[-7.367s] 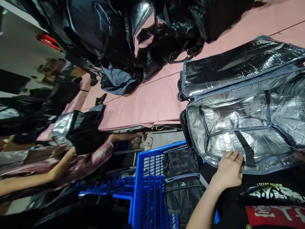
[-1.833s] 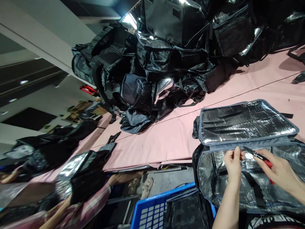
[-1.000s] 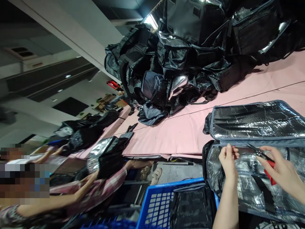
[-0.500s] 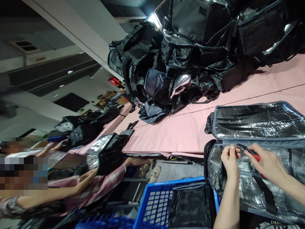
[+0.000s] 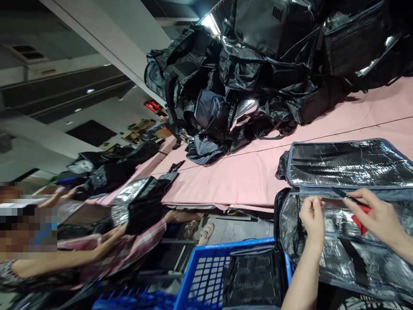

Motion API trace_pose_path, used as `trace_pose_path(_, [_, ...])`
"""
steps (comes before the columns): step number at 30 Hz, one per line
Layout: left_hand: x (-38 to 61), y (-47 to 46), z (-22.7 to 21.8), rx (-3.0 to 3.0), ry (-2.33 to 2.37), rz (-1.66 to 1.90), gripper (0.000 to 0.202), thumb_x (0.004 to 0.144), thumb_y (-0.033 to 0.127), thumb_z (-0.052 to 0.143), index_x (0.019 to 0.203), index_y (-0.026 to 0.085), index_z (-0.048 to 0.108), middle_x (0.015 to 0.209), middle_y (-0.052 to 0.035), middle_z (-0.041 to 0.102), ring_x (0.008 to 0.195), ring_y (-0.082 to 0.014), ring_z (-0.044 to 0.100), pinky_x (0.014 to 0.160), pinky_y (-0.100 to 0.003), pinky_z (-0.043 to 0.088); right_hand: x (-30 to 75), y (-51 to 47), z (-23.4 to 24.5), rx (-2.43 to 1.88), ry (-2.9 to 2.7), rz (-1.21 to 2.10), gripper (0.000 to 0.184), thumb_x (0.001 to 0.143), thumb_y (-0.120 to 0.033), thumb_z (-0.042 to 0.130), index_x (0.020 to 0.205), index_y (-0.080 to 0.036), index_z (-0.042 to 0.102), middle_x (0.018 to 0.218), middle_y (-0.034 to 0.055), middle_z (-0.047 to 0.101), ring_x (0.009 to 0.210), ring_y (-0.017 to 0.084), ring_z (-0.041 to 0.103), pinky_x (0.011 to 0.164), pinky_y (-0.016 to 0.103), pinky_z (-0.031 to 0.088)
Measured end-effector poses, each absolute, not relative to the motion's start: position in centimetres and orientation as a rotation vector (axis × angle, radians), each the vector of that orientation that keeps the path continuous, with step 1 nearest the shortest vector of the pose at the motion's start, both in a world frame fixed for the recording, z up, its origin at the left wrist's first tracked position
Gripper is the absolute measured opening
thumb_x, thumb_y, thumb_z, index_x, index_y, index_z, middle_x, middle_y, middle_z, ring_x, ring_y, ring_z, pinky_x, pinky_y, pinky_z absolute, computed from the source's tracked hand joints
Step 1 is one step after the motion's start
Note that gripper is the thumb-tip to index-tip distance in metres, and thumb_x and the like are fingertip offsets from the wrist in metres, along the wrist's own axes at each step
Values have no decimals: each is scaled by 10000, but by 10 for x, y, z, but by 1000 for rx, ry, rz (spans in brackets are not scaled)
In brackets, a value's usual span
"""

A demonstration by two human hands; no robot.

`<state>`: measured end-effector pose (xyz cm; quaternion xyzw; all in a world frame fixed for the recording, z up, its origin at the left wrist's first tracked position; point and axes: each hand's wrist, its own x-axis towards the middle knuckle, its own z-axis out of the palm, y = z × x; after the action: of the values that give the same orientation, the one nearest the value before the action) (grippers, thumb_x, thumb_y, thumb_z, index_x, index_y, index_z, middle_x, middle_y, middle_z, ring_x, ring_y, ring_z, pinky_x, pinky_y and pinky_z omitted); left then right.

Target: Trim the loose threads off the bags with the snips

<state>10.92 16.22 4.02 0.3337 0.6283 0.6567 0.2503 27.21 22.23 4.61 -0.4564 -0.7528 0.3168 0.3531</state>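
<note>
An open black bag with a shiny silver lining (image 5: pixel 342 258) lies at the right, its lined lid (image 5: pixel 351 163) folded back on the pink table. My left hand (image 5: pixel 312 217) is at the seam near the bag's left corner. Its fingertips are pinched together, and what they hold is too small to make out. To its right, over the lining, my right hand (image 5: pixel 382 219) is closed around small scissors (image 5: pixel 350 198) with dark blades and a red handle. The blades point left towards the seam, a short way from my left hand.
Black bags (image 5: pixel 258 64) are heaped on the far part of the pink table (image 5: pixel 238 181). Below its edge stands a blue crate (image 5: pixel 206 275) with a folded black bag (image 5: pixel 251 275). At the left a co-worker's arm (image 5: pixel 64 260) reaches to a silver-lined bag (image 5: pixel 138 202).
My right hand has drawn back to the right with the scissors, away from my left hand, and more of the red handle shows. My left hand stays pinched at the seam.
</note>
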Motion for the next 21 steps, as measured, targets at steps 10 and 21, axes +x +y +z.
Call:
trace_pose_path(10, [106,214,55,2420,1850,1093,188,960,271,587,948,227,770,857,-73,733,778,-201,620,714,-302,477,362,258,41,-1358,-2030,393,616,922,-763,368,1120,-224,591,1020,110,701,834,245,675,735,355,490])
trace_pose_path(21, [98,251,104,1887,1894,279,242,964,375,563,952,250,769,945,-58,776,952,-257,712,845,-340,536,344,323,45,-1451,-2552,331,370,850,-584,471,841,-278,678,640,4,664,580,254,652,474,297,380])
